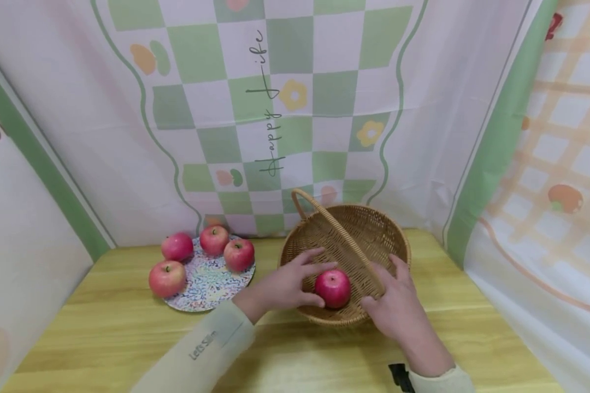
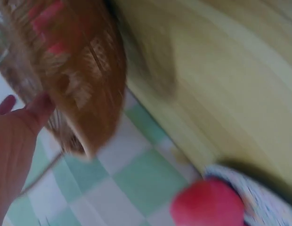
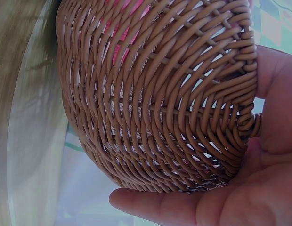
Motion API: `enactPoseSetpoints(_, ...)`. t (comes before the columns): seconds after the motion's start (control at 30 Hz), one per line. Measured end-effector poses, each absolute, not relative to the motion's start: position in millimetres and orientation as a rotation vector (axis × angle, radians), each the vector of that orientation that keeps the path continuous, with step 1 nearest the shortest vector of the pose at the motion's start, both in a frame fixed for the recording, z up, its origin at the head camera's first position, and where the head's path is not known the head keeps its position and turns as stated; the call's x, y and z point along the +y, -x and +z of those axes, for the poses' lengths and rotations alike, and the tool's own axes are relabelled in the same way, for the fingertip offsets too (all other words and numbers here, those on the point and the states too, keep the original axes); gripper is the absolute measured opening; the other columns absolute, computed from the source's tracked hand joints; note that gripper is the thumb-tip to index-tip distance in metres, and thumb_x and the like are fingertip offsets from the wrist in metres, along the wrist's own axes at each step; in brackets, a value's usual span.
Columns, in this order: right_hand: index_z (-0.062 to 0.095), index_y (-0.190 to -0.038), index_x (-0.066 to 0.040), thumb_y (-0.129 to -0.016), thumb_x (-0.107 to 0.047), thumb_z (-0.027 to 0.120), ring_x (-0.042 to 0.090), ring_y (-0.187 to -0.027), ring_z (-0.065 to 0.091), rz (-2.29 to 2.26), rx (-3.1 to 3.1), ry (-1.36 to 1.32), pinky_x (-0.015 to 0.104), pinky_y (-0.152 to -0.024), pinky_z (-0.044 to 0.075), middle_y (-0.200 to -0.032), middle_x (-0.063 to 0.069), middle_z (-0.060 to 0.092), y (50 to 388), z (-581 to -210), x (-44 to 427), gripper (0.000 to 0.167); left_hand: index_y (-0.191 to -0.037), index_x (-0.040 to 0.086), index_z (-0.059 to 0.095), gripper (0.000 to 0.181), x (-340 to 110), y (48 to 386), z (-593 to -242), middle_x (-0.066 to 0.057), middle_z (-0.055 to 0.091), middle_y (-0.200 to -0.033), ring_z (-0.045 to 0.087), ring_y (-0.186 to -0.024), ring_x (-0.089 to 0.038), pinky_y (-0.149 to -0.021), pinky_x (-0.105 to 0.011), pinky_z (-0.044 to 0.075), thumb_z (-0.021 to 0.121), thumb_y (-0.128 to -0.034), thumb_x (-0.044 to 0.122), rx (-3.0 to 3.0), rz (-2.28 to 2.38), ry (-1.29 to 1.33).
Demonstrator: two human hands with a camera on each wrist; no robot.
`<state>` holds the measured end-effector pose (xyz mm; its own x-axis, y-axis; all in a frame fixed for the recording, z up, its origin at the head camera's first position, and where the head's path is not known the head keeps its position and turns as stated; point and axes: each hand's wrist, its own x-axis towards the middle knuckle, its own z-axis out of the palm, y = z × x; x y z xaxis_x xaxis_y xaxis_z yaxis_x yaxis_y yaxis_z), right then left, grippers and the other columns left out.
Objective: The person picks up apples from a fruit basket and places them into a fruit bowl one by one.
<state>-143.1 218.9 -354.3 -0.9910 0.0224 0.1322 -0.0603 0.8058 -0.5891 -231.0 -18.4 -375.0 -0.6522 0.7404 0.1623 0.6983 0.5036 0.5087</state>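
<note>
A woven wicker basket (image 1: pixel 373 224) with an arched handle stands on the table, and one red apple (image 1: pixel 333 288) lies inside it near the front. My left hand (image 1: pixel 282 281) reaches over the basket's left rim, its fingers spread beside the apple and its thumb in front. Whether it touches the apple I cannot tell. At the right side, my right hand (image 1: pixel 398 303) holds the basket by the rim and the handle's base. One of its fingers (image 3: pixel 155 205) lies along the outside of the wicker wall in the right wrist view.
Left of the basket is a round speckled plate (image 1: pixel 211 286) with several red apples (image 1: pixel 239 255) around its edge. Behind the wooden table (image 1: pixel 295 360) hangs a green-and-white checked cloth (image 1: pixel 290 136). Patterned cloth also hangs at both sides.
</note>
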Motion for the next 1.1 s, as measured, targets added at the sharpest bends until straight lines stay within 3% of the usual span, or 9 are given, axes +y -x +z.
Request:
enactPoseSetpoints(0.2, 0.039, -0.152, -0.005, -0.079, -0.013, 0.072, 0.060, -0.134, 0.023, 0.922, -2.850, -0.040, 0.072, -0.099, 0.032, -0.160, 0.028, 0.003, 143, -355, 220, 0.080, -0.150, 0.029, 0.047, 0.065, 18, 230, -385, -0.003, 0.028, -0.160, 0.050, -0.128, -0.022, -0.104, -0.033, 0.042, 0.072, -0.0911, 0.041, 2.701, 0.718, -1.290)
enactPoseSetpoints(0.43, 0.039, -0.152, -0.005, -0.080, -0.011, 0.071, 0.060, -0.133, 0.025, 0.931, -2.842, -0.053, 0.071, -0.099, 0.033, -0.160, 0.028, 0.003, 143, -355, 220, 0.079, -0.145, 0.027, 0.055, 0.058, 29, 234, -393, 0.002, 0.050, -0.133, 0.054, -0.115, -0.013, -0.097, -0.027, 0.045, 0.075, -0.0909, 0.031, 2.827, 0.545, -1.316)
enactPoseSetpoints(0.63, 0.040, -0.152, -0.006, -0.080, -0.010, 0.071, 0.059, -0.134, 0.024, 0.934, -2.837, -0.068, 0.071, -0.100, 0.032, -0.160, 0.027, 0.004, 143, -354, 220, 0.078, -0.141, 0.029, 0.060, 0.048, 33, 235, -391, 0.000, 0.048, -0.126, 0.055, -0.103, -0.017, -0.087, -0.027, 0.048, 0.069, -0.0947, 0.023, 2.845, 0.361, -1.314)
enactPoseSetpoints(0.83, 0.039, -0.151, -0.004, -0.080, -0.010, 0.070, 0.059, -0.134, 0.023, 0.943, -2.846, -0.067, 0.071, -0.100, 0.032, -0.160, 0.027, 0.003, 144, -355, 220, 0.078, -0.136, 0.036, 0.060, 0.047, 46, 230, -391, 0.000, 0.042, -0.122, 0.050, -0.095, -0.019, -0.068, -0.028, 0.049, 0.073, -0.0910, 0.035, 2.882, 0.220, -1.120)
enactPoseSetpoints(1.0, 0.038, -0.152, -0.002, -0.080, -0.011, 0.071, 0.059, -0.135, 0.022, 0.944, -2.856, -0.062, 0.071, -0.100, 0.032, -0.160, 0.026, 0.003, 143, -354, 219, 0.080, -0.128, 0.033, 0.055, 0.043, 43, 232, -391, -0.003, 0.042, -0.130, 0.053, -0.100, -0.021, -0.069, -0.030, 0.051, 0.075, -0.0897, 0.038, 2.886, 0.298, -1.035)
enactPoseSetpoints(1.1, 0.038, -0.152, -0.002, -0.080, -0.011, 0.072, 0.059, -0.135, 0.022, 0.939, -2.860, -0.059, 0.071, -0.100, 0.032, -0.161, 0.026, 0.002, 143, -354, 219, 0.080, -0.131, 0.029, 0.055, 0.045, 36, 234, -387, -0.006, 0.042, -0.130, 0.057, -0.095, -0.020, -0.072, -0.029, 0.051, 0.075, -0.0905, 0.035, 2.856, 0.373, -1.031)
